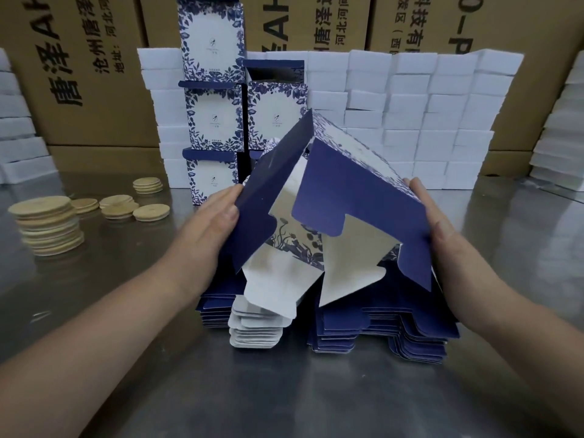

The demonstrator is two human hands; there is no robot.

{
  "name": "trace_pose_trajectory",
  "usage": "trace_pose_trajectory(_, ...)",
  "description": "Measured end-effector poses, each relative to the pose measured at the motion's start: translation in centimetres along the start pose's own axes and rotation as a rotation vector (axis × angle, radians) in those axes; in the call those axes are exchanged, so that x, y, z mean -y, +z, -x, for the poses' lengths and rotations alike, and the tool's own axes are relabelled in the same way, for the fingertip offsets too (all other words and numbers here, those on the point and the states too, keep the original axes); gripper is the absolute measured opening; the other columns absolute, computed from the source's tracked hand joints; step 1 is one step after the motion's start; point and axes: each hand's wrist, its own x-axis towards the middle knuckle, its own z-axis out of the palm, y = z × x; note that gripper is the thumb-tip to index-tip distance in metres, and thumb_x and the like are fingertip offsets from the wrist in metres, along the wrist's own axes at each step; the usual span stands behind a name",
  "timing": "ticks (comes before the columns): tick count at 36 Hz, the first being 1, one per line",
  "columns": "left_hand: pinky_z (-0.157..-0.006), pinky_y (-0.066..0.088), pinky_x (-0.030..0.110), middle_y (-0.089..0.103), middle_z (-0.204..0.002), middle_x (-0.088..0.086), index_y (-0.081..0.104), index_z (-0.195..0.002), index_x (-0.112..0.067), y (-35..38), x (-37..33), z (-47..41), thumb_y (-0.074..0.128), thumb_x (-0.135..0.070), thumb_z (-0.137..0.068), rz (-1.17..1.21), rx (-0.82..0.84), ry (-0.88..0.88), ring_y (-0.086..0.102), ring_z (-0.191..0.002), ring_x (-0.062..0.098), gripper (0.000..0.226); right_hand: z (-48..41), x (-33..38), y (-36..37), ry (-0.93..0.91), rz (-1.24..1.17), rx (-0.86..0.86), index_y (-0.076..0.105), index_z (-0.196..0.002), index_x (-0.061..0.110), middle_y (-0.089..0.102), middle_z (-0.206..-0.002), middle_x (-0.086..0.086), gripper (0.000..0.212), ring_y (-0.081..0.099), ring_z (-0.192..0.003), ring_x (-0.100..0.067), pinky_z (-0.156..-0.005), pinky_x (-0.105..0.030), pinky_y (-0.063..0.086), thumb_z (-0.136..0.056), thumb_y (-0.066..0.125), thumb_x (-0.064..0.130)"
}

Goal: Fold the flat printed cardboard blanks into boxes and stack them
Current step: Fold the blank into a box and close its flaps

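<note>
Bearing stacked blanks (379,336), shiny steel table (284,403), white boxes (410,121), brown cartons (94,74) behind

Single head-worn wide-angle view, looking forward and down, close over table (284,399)
</note>
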Motion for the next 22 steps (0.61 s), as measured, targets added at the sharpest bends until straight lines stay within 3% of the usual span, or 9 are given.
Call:
trace_pose_trajectory(1,-0.115,0.023,0.039,0.045,-0.141,0.003,0.046,-0.134,-0.016,0.0,0.0,-0.1,0.037,-0.057,-0.078,-0.05,-0.001,0.018,0.038,-0.133,0.01,0.07,0.4,0.0,-0.4,0.005,0.059,0.012,0.027,-0.14,0.032,0.039,-0.142,0.026,0.046,0.046,-0.119,0.001,-0.104,-0.022,0.033,-0.098,0.04,0.044)
trace_pose_trajectory(3,-0.115,0.023,0.043,0.044,-0.142,0.008,0.044,-0.136,-0.005,-0.2,-0.2,-0.2,0.036,-0.056,-0.079,-0.073,0.0,0.034,0.037,-0.134,0.015,0.077,1.4,1.2,-0.2,-0.041,0.184,0.108,0.017,-0.137,0.044,0.031,-0.134,0.048,0.056,0.038,-0.122,0.017,-0.099,-0.006,0.028,-0.086,0.04,0.052)
trace_pose_trajectory(6,-0.111,0.029,0.042,0.048,-0.137,0.009,0.046,-0.134,-0.003,-0.1,-0.3,0.1,0.035,-0.053,-0.082,-0.125,0.003,0.074,0.042,-0.131,0.018,0.073,2.2,1.9,-0.1,-0.157,0.264,0.122,0.008,-0.137,0.037,0.03,-0.123,0.058,0.067,0.037,-0.109,0.031,-0.084,0.006,0.029,-0.084,0.044,0.056)
trace_pose_trajectory(8,-0.105,0.035,0.037,0.054,-0.131,0.002,0.051,-0.13,-0.01,0.1,-0.1,0.0,0.039,-0.042,-0.089,-0.14,-0.013,0.047,0.047,-0.125,0.014,0.054,2.2,2.1,0.3,-0.192,0.244,0.142,0.003,-0.136,0.038,0.028,-0.125,0.057,0.075,0.034,-0.111,0.032,-0.083,0.008,0.028,-0.082,0.045,0.069)
trace_pose_trajectory(10,-0.1,0.041,0.041,0.061,-0.119,-0.002,0.057,-0.122,-0.017,0.2,0.0,-0.9,0.044,-0.016,-0.097,-0.143,-0.028,-0.032,0.055,-0.116,0.016,0.028,2.2,2.5,0.5,-0.151,0.198,0.11,0.002,-0.131,0.047,0.024,-0.124,0.06,0.08,0.026,-0.117,0.032,-0.084,0.008,0.026,-0.074,0.048,0.077)
trace_pose_trajectory(12,-0.098,0.042,0.046,0.062,-0.113,0.004,0.057,-0.12,-0.012,0.1,0.0,-1.5,0.045,-0.013,-0.096,-0.186,0.001,-0.066,0.056,-0.114,0.024,0.026,2.3,2.4,0.4,-0.131,0.198,0.075,0.002,-0.127,0.052,0.024,-0.122,0.062,0.076,0.021,-0.121,0.031,-0.084,0.009,0.025,-0.073,0.053,0.066)
trace_pose_trajectory(16,-0.091,0.037,0.016,0.057,-0.111,-0.012,0.052,-0.127,-0.012,0.1,-1.5,0.2,0.033,-0.055,-0.084,-0.295,0.019,0.108,0.051,-0.106,0.001,0.064,2.5,2.9,0.6,-0.06,0.162,0.019,0.006,-0.122,0.06,0.034,-0.124,0.055,0.071,0.029,-0.123,0.025,-0.088,0.0,0.034,-0.066,0.05,0.059)
trace_pose_trajectory(19,-0.1,0.035,0.027,0.051,-0.128,0.004,0.048,-0.133,-0.005,0.2,-2.3,0.6,0.028,-0.056,-0.08,-0.388,0.054,0.168,0.046,-0.121,0.014,0.076,2.6,3.2,0.8,-0.073,0.119,-0.041,0.019,-0.122,0.059,0.044,-0.122,0.048,0.066,0.039,-0.123,0.017,-0.097,-0.022,0.04,-0.065,0.053,0.057)
trace_pose_trajectory(22,-0.106,0.034,0.038,0.044,-0.136,0.006,0.048,-0.134,-0.005,0.6,-3.0,0.7,0.03,-0.057,-0.077,-0.405,0.07,0.153,0.042,-0.128,0.018,0.08,2.5,3.3,1.0,-0.109,0.06,-0.131,0.039,-0.115,0.048,0.054,-0.122,0.033,0.054,0.051,-0.118,0.005,-0.096,-0.026,0.047,-0.065,0.058,0.052)
